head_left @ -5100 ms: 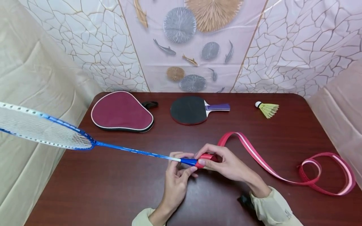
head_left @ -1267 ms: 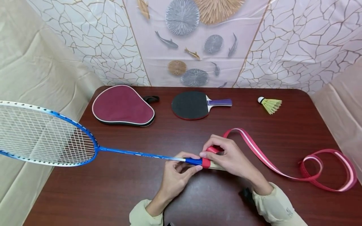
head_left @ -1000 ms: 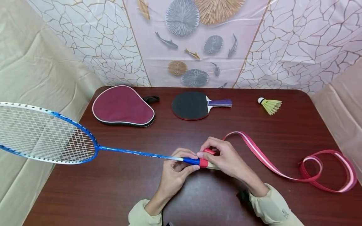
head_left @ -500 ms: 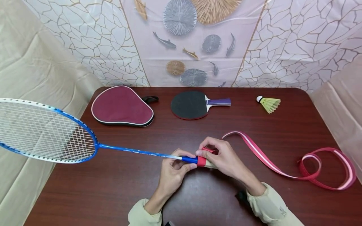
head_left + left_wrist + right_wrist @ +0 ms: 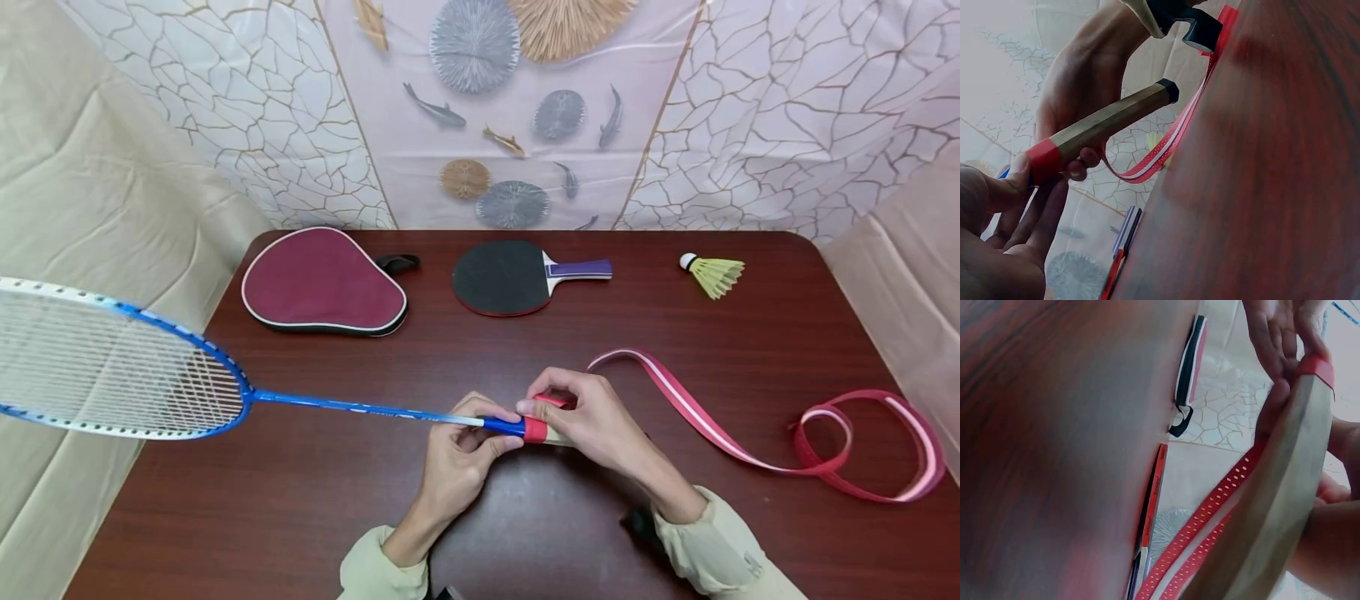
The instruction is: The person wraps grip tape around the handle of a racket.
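A blue and white badminton racket [image 5: 360,407] is held above the table, its strung head to the left. My left hand [image 5: 455,471] pinches it between thumb and fingers at the blue cone [image 5: 504,426], by the handle top. A red perforated overgrip tape [image 5: 693,414] forms a band around the top of the bare wooden handle [image 5: 1116,119]. With thumb and fingers my right hand [image 5: 592,417] pinches the tape just behind that band. The free tape trails right and ends in loose loops on the table. In the left wrist view the handle's black butt end [image 5: 1168,91] shows.
Along the back of the brown table [image 5: 225,500] lie a maroon paddle case [image 5: 322,279], a black table tennis paddle [image 5: 501,279] with a purple handle, and a yellow shuttlecock [image 5: 715,275]. A patterned cloth [image 5: 517,150] hangs behind.
Compared with five seconds ago, the red band sits flat around the handle top and bare wood shows beside it. Over the last half second the racket head tilts more edge-on; both hands stay almost still.
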A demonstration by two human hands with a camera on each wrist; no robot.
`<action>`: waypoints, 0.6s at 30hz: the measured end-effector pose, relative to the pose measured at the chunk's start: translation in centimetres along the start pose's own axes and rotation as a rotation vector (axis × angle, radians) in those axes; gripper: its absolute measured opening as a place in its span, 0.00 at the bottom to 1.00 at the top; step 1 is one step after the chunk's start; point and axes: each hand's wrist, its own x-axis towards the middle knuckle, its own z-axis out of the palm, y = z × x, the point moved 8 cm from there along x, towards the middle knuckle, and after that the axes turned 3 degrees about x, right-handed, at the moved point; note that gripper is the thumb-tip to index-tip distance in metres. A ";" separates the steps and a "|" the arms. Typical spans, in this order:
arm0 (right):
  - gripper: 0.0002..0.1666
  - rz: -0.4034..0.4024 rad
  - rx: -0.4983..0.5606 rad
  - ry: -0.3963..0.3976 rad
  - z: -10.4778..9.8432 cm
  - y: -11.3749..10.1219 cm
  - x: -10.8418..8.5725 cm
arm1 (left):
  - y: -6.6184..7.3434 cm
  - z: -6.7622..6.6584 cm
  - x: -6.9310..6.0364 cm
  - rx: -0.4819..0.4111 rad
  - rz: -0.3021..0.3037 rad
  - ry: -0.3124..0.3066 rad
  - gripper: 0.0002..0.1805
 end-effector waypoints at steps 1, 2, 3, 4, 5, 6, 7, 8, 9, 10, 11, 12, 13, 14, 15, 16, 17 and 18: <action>0.07 -0.005 0.014 0.001 0.0 -0.1 0.0 | 0.4 0.0 0.1 0.003 0.007 0.002 0.13; 0.06 -0.013 0.029 0.005 0.0 -0.2 0.0 | 0.7 0.1 0.1 0.007 0.011 0.005 0.12; 0.06 -0.025 0.041 0.009 0.0 -0.3 0.1 | 0.9 0.1 0.2 0.012 0.013 0.008 0.12; 0.06 -0.040 0.050 0.017 0.0 -0.4 0.1 | 1.0 0.1 0.2 0.014 0.014 0.012 0.12; 0.06 -0.054 0.054 0.027 -0.1 -0.6 0.1 | 1.1 0.1 0.2 0.013 0.014 0.016 0.12; 0.07 -0.068 0.057 0.037 -0.1 -0.8 0.1 | 1.1 0.1 0.2 0.011 0.012 0.020 0.13; 0.07 -0.083 0.057 0.049 -0.2 -1.0 0.0 | 1.0 0.1 0.1 0.007 0.004 0.024 0.14; 0.07 -0.102 0.053 0.059 -0.3 -1.6 0.0 | 0.7 0.1 0.0 0.007 -0.006 0.027 0.15; 0.08 -0.118 0.050 0.070 -0.4 -2.1 -0.1 | 0.4 0.0 0.0 0.005 -0.011 0.028 0.16; 0.08 -0.131 0.047 0.080 -0.4 -2.6 -0.1 | 0.1 0.0 -0.1 0.005 -0.018 0.028 0.17; 0.08 -0.142 0.045 0.089 -0.5 -3.1 -0.2 | -0.2 0.0 -0.2 0.005 -0.023 0.024 0.19; 0.08 -0.151 0.043 0.097 -0.6 -3.5 -0.3 | -0.4 0.1 -0.2 0.006 -0.030 0.020 0.19; 0.08 -0.161 0.039 0.105 -0.7 -4.0 -0.3 | -0.7 0.1 -0.3 0.006 -0.043 0.020 0.20; 0.08 -0.171 0.036 0.110 -0.8 -4.5 -0.4 | -0.9 0.1 -0.3 0.007 -0.048 0.021 0.21; 0.08 -0.177 0.032 0.116 -0.8 -4.6 -0.4 | -1.0 0.1 -0.3 0.004 -0.053 0.024 0.21; 0.08 -0.184 0.030 0.120 -0.8 -4.7 -0.5 | -0.8 0.2 -0.2 0.001 -0.056 0.028 0.20; 0.09 -0.192 0.030 0.123 -0.8 -4.8 -0.5 | -0.7 0.2 -0.2 -0.004 -0.057 0.035 0.20; 0.09 -0.201 0.029 0.124 -0.8 -5.0 -0.5 | -0.5 0.2 -0.1 -0.007 -0.062 0.045 0.20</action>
